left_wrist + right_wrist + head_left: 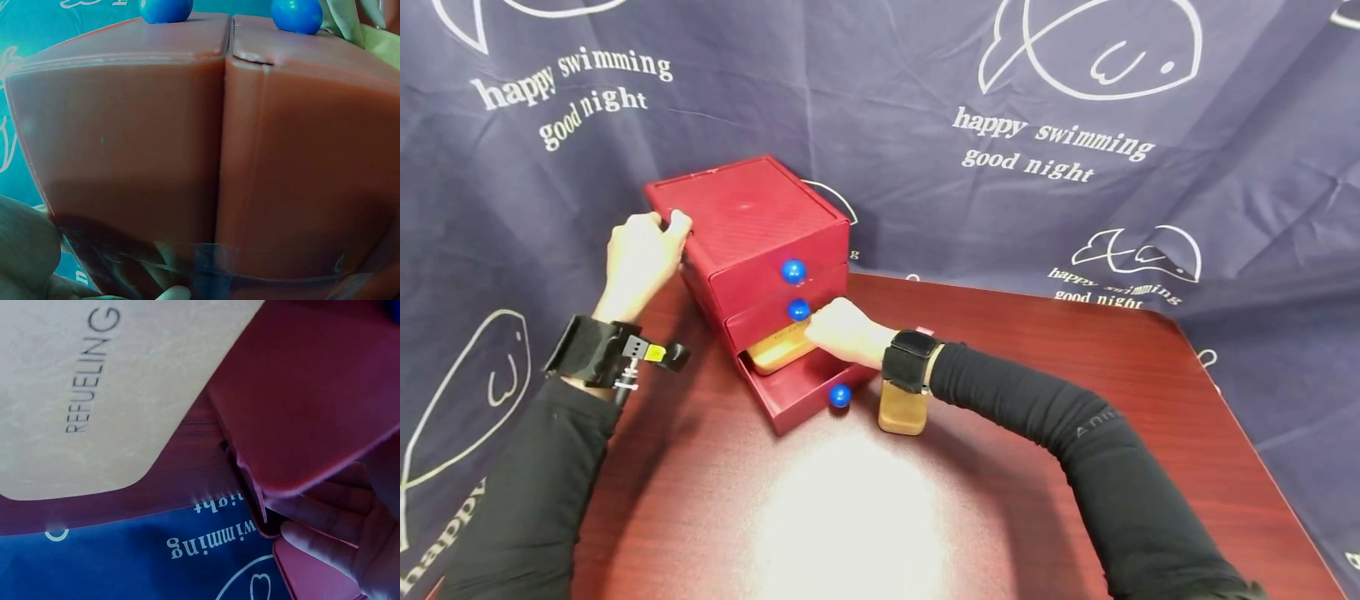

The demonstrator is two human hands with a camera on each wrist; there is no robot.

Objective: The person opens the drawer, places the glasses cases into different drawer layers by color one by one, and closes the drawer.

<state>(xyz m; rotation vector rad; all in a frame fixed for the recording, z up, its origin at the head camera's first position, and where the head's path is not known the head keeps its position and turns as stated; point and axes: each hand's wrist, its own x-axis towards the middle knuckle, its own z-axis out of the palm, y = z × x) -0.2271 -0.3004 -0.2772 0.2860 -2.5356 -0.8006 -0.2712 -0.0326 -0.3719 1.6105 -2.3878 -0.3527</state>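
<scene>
The left hand (642, 260) grips the red drawer chest's (752, 218) far-left top corner. The right hand (844, 329) pinches a tan card (780, 348) lying partly inside the pulled-out bottom drawer (801, 388); the drawer isn't closed yet.

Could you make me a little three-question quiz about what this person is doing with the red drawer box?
1. True or false: the bottom drawer of the red box is pulled out.
2. How many blue knobs show on the box front? A) two B) three C) four
3. Which hand rests on the box's top corner?

Key: 1. True; a tan item lies in it under the right hand. 2. B. 3. The left hand.
</scene>
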